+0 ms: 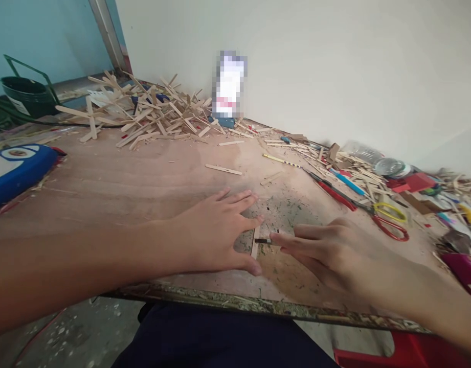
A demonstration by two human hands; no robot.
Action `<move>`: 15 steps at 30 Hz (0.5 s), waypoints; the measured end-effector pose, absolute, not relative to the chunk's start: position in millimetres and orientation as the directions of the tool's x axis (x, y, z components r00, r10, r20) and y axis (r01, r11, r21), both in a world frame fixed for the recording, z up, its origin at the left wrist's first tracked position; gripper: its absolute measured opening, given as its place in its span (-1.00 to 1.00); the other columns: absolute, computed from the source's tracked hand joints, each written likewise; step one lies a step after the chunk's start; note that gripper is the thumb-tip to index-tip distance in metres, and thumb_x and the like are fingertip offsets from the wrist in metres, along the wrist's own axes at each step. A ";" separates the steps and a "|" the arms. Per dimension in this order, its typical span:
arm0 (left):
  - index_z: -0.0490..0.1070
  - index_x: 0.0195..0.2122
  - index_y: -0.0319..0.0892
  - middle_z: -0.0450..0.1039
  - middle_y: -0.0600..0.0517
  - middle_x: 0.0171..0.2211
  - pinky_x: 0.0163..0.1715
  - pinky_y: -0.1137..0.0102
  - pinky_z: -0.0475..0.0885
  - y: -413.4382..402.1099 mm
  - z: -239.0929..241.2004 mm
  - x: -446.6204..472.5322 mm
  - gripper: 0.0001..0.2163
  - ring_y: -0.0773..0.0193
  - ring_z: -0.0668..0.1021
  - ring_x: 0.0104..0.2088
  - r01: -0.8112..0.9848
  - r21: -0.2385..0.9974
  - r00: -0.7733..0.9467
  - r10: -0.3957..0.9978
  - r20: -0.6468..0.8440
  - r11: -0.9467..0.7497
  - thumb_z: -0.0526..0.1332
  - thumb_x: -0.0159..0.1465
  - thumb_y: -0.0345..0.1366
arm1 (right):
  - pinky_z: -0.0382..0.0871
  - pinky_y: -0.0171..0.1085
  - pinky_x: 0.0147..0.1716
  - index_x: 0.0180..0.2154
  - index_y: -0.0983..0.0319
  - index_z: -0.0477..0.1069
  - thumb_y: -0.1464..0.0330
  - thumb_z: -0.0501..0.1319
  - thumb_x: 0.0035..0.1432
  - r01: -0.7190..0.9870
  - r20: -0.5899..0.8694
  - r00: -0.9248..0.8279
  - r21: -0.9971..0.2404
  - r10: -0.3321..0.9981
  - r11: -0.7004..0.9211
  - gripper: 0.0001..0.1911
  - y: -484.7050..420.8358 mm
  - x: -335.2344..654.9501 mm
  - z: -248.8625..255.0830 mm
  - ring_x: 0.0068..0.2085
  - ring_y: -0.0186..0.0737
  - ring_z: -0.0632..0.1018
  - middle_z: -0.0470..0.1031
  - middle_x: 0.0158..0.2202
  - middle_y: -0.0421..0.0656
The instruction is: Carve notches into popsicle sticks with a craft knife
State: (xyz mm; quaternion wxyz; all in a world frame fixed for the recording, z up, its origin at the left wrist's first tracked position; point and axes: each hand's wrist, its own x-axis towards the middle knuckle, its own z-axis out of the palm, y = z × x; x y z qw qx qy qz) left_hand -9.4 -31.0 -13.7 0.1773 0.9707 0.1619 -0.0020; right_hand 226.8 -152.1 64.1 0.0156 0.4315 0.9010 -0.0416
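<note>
My left hand (220, 230) lies spread on the wooden tabletop, its index fingertip and thumb at the two ends of a thin wooden craft stick (255, 244). In my right hand (327, 245) a short, thin dark tool (263, 240) is pinched between the fingers. Its tip reaches the side of the craft stick, between my left thumb and index finger. The rest of that tool is hidden by my right fingers, so its exact kind is unclear. Dark green bits are scattered on the tabletop around both hands.
A pile of craft sticks (154, 110) stands at the back left, beside a lit phone (229, 84). At right lie scissors (390, 222), red-handled pliers (335, 194), a yellow pencil (281, 160) and a plastic bottle (390, 166). A blue container (24, 171) sits at far left.
</note>
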 end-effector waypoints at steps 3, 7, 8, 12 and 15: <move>0.27 0.54 -0.08 -0.14 -0.26 0.61 0.58 -0.16 -0.03 -31.3 -15.0 -9.3 -0.08 -0.18 0.01 0.62 0.309 0.333 0.949 0.313 -0.043 -0.891 0.18 0.36 0.47 | 0.11 -0.22 -0.50 0.18 0.26 0.64 0.46 0.12 0.56 0.808 -0.019 -0.581 -0.137 0.814 0.573 -0.63 -153.0 232.8 59.3 -0.49 -0.30 0.50 0.58 -0.40 -0.17; 0.31 0.52 -0.09 -0.09 -0.27 0.60 0.58 -0.15 -0.01 -31.6 -14.4 -8.6 -0.10 -0.18 0.06 0.62 0.302 0.323 0.950 0.310 -0.028 -0.897 0.19 0.37 0.45 | 0.27 -0.26 -0.45 0.17 0.21 0.67 0.41 0.15 0.58 0.812 0.057 -0.533 -0.244 0.844 0.530 -0.65 -152.8 239.7 52.6 -0.44 -0.28 0.60 0.70 -0.31 -0.10; 0.31 0.52 -0.09 -0.09 -0.27 0.60 0.58 -0.15 -0.02 -31.6 -13.9 -8.5 -0.11 -0.18 0.06 0.62 0.304 0.324 0.950 0.311 -0.032 -0.896 0.20 0.37 0.44 | 0.29 -0.26 -0.45 0.18 0.20 0.67 0.40 0.16 0.57 0.811 0.065 -0.527 -0.261 0.847 0.524 -0.65 -152.6 240.5 51.0 -0.44 -0.28 0.61 0.71 -0.30 -0.10; 0.28 0.53 -0.10 -0.13 -0.26 0.61 0.59 -0.17 -0.06 -31.3 -13.1 -8.7 -0.09 -0.15 0.03 0.63 0.312 0.336 0.948 0.314 -0.048 -0.889 0.21 0.36 0.45 | 0.39 -0.26 -0.41 0.23 0.13 0.65 0.39 0.21 0.54 0.800 0.046 -0.518 -0.327 0.854 0.503 -0.64 -150.4 240.7 45.0 -0.38 -0.22 0.66 0.74 -0.23 -0.08; 0.26 0.54 -0.08 -0.13 -0.24 0.62 0.59 -0.16 -0.07 -31.1 -13.9 -8.8 -0.08 -0.13 0.02 0.63 0.314 0.343 0.948 0.314 -0.056 -0.885 0.19 0.36 0.46 | 0.39 -0.27 -0.43 0.24 0.15 0.64 0.41 0.20 0.55 0.784 0.028 -0.533 -0.360 0.845 0.506 -0.63 -147.2 240.9 41.7 -0.37 -0.23 0.66 0.73 -0.23 -0.09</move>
